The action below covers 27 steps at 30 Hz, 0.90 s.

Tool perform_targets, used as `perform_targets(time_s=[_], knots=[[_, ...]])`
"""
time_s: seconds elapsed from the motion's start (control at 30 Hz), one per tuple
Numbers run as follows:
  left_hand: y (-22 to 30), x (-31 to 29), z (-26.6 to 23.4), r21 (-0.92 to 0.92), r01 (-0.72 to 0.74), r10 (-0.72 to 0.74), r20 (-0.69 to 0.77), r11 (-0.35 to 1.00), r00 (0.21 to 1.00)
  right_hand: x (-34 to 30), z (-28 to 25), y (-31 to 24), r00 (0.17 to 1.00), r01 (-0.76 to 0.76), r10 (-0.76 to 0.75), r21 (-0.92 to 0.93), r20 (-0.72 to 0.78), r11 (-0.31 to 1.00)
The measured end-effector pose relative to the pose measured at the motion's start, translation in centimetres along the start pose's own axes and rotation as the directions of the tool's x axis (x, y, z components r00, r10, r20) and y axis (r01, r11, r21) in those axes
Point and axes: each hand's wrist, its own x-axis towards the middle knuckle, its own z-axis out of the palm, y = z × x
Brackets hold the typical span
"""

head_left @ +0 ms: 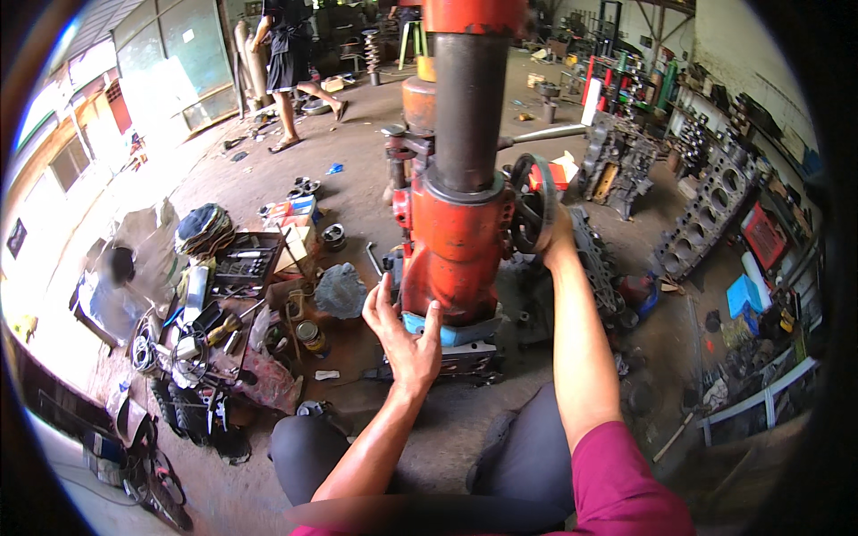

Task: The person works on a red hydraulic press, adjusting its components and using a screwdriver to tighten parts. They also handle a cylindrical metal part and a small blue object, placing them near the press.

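In front of me stands a red machine [453, 250] with a thick dark metal column [466, 112], resting on a block-shaped metal base [447, 360]. A light-blue piece [451, 331] sits around its lower end. My right hand [560, 234] is at the far-right rim of the black handwheel [534, 204] on the machine's right side; its fingers are mostly hidden behind the wheel but appear wrapped round it. My left hand [404, 344] is open, fingers spread and raised, beside the lower left of the red body. Whether its thumb touches the machine I cannot tell.
Tools and a tool tray [246, 265] crowd the floor at left, near a tin can [311, 337]. Engine blocks [706, 223] stand at right, with a blue box [744, 295] beyond. Another person [290, 67] walks at the far left. A metal lever [545, 134] juts right from the machine.
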Motion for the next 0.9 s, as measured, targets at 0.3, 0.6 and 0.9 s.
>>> perform_targets(time_s=[0.3,0.6,0.9], knots=[[0.6,0.2,-0.4,-0.017,-0.08,0.08,0.396,0.997,0.915,0.3,-0.8,0.0,1.0,-0.027,0.027,0.034,0.014,0.999],[4.7,3.8,-12.8,0.147,-0.352,0.254,0.45,0.924,0.856,1.8,-1.1,0.6,0.999,0.018,-0.02,0.081,0.027,0.997],[-9.8,-15.1,-28.6,-0.082,0.741,-0.715,0.212,0.666,0.666,4.1,-3.0,2.9,0.983,0.117,-0.123,0.058,0.135,0.991]])
